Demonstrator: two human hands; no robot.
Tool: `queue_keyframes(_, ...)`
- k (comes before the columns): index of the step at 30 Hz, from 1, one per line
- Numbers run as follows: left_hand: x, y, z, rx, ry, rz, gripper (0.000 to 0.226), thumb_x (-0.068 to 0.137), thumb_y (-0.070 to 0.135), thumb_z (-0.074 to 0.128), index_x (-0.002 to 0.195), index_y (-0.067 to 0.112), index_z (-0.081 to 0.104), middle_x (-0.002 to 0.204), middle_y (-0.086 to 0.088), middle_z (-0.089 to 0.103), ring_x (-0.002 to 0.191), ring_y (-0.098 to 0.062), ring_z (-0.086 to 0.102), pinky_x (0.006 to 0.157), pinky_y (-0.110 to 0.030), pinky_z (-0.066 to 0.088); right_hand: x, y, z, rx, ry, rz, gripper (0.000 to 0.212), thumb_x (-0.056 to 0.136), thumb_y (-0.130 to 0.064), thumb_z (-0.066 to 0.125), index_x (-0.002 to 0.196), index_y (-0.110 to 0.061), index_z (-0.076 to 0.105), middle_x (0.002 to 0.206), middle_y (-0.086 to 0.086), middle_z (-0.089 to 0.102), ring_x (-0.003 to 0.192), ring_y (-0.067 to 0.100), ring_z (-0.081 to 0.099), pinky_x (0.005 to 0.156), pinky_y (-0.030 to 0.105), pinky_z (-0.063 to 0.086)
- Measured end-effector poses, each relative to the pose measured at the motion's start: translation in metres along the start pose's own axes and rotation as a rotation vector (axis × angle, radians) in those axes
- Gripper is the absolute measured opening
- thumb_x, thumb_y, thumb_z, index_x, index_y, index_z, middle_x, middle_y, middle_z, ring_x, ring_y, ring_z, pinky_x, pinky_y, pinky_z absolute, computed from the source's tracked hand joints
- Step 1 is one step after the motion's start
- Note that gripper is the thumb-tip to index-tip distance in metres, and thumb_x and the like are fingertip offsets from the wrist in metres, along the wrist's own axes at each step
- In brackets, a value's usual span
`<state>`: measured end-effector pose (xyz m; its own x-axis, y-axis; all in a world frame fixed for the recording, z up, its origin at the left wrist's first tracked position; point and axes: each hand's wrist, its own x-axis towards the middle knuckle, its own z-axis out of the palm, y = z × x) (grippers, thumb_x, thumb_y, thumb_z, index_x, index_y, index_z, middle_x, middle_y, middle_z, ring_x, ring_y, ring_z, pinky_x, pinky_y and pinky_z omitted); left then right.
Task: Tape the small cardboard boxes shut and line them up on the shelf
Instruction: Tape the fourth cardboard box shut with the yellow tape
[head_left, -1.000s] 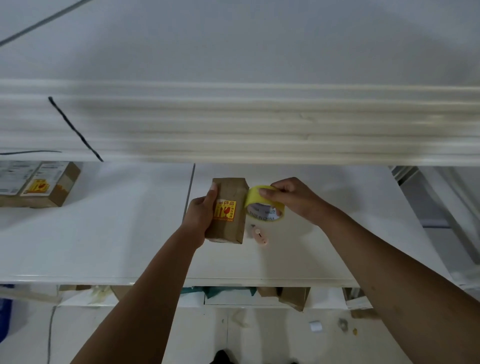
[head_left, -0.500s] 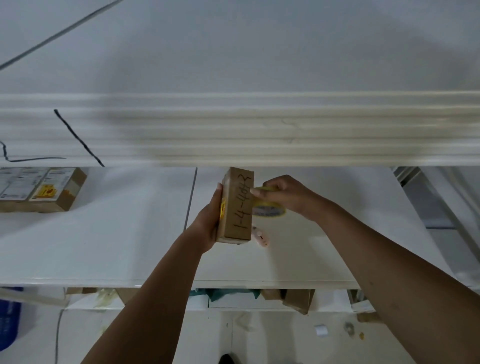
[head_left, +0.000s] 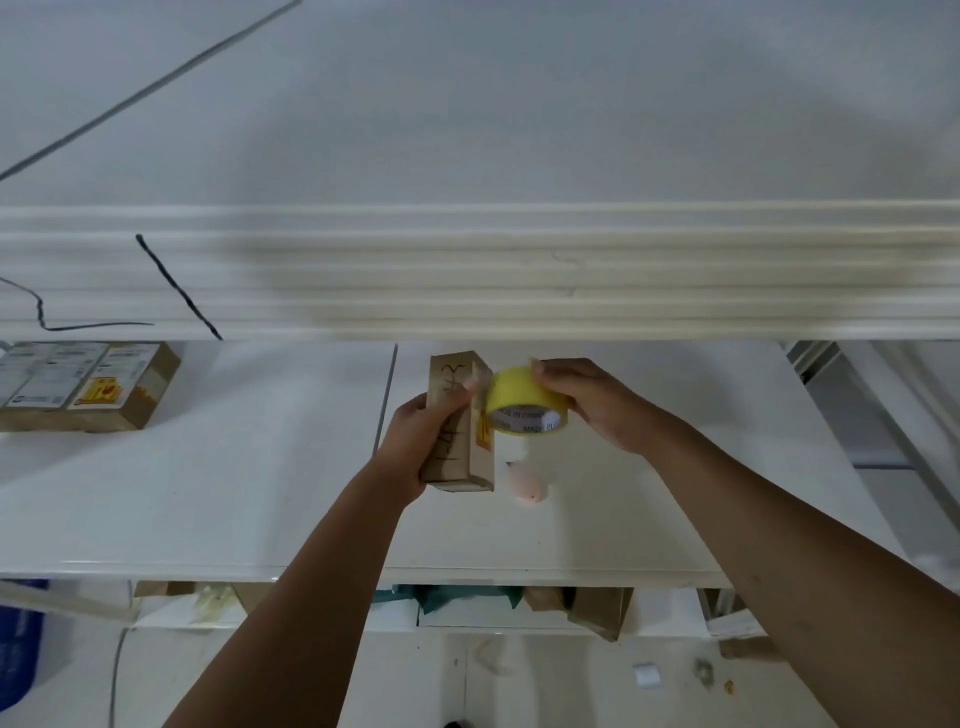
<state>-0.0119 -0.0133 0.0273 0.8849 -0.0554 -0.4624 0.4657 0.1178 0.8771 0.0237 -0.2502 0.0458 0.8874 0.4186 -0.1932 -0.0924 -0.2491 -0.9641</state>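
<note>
Grip: box (head_left: 460, 462) gripped by left hand (head_left: 421, 441), tape roll (head_left: 519, 400) by right hand (head_left: 587, 400).
Around: pink object (head_left: 527, 483) under roll, second box (head_left: 88, 384) leftward.
Change: roll tipped up.

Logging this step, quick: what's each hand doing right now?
Left hand: grips the small cardboard box.
Right hand: grips the yellow tape roll.

Brown box (head_left: 482, 466) upright over shelf (head_left: 208, 493), yellow tape roll (head_left: 524, 402) seemingly touching its side

Head view, forward-down, close over shelf (head_left: 208, 493)
</note>
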Motion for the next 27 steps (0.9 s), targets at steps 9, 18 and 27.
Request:
queue_keyframes(9,-0.011,-0.003,-0.004,-0.105,-0.187,-0.038,0.065,0.089,0.059,0.065,0.139,0.018,0.063,0.127,-0.016,0.074,0.117,-0.036,0.072,0.102,-0.057,0.056,-0.003,0.002,-0.005,-0.274,0.216,-0.025,0.069,0.079,-0.066,0.078,0.058,-0.018,0.033,0.060,-0.001,0.027,0.057,0.014,0.031,0.066,0.034,0.024)
queue_keyframes(18,-0.013,-0.012,0.000,-0.074,-0.212,0.017,0.058,0.099,0.061,0.048,0.141,0.024,0.063,0.129,-0.014,0.073,0.121,-0.037,0.070,0.102,-0.060,0.055,0.006,0.006,0.005,-0.483,0.240,0.042,0.069,0.075,-0.075,0.076,0.054,-0.023,0.036,0.052,-0.008,0.031,0.047,0.008,0.032,0.058,0.030,0.028)
queue_keyframes(27,-0.006,0.006,-0.010,-0.009,-0.059,0.030,0.048,0.096,0.044,0.070,0.129,0.009,0.069,0.118,-0.015,0.078,0.105,-0.033,0.077,0.094,-0.051,0.061,-0.004,0.014,0.002,-0.202,0.204,-0.080,0.059,0.093,-0.064,0.066,0.068,-0.014,0.046,0.068,-0.001,0.038,0.067,0.011,0.042,0.070,0.034,0.028)
